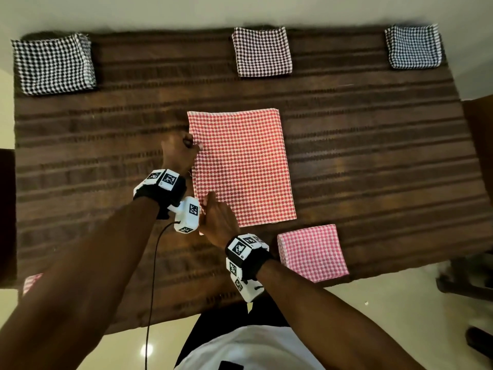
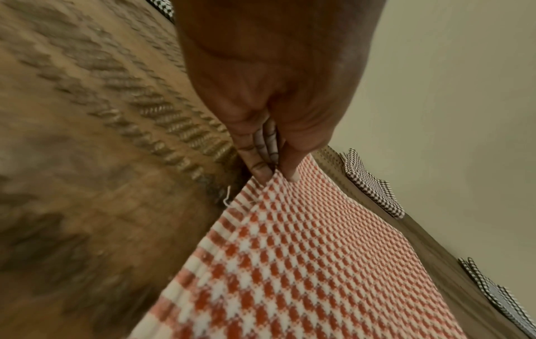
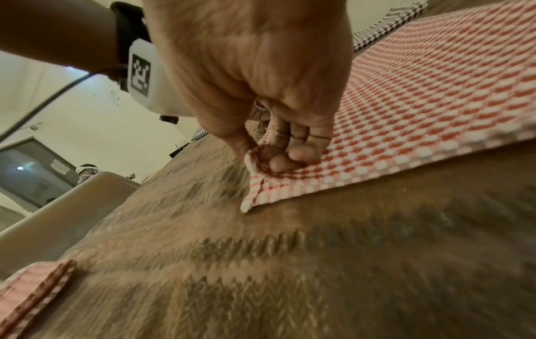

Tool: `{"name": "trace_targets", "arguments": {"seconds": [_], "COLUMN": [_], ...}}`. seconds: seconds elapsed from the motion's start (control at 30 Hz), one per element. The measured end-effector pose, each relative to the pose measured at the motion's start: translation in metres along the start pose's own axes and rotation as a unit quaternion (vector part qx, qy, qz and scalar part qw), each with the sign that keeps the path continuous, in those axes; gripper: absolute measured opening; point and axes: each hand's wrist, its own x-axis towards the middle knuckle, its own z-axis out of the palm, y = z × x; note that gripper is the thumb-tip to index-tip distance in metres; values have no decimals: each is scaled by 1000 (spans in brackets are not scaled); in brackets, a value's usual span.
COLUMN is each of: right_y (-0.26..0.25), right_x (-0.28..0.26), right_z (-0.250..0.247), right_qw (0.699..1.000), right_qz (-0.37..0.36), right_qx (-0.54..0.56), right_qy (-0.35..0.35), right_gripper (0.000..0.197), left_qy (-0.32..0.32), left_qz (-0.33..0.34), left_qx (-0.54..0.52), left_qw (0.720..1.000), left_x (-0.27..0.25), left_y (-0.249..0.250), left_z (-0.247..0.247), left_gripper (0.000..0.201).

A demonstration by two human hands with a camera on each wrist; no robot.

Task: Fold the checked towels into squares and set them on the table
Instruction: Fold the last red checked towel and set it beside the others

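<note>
A red-and-white checked towel [image 1: 241,166] lies flat as a rectangle in the middle of the brown table [image 1: 373,145]. My left hand [image 1: 181,150] pinches its left edge partway up; in the left wrist view the left hand [image 2: 274,169] holds that edge between thumb and fingers over the red checked towel [image 2: 304,263]. My right hand [image 1: 216,217] grips the towel's near left corner. The right wrist view shows the right hand [image 3: 269,160] with curled fingers bunching the corner of the red towel [image 3: 435,91].
Folded squares lie around the table: black checked [image 1: 53,64] at far left, dark brown checked [image 1: 262,52] at far middle, grey checked [image 1: 413,46] at far right, pink checked [image 1: 312,252] at the near edge. Another pink checked piece [image 1: 30,283] shows at the near left corner.
</note>
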Motion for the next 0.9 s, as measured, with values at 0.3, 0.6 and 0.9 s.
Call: {"name": "trace_targets", "arguments": {"seconds": [0.3, 0.6, 0.9], "right_y": [24, 44, 128], "right_x": [14, 127, 135], "right_z": [-48, -91, -150], "right_qw": [986, 954, 947], "right_qz": [-46, -83, 22], "right_qx": [-11, -246, -240], "right_qy": [161, 153, 214], "right_gripper": [26, 54, 68], "left_qy": [135, 4, 7], "left_qz": [74, 136, 129], "left_qx": [25, 214, 236], "left_qw": [988, 967, 963], "left_x": [-20, -19, -16], "left_y": [-4, 7, -13], "left_z": [9, 71, 62], "left_gripper": [31, 60, 70]}}
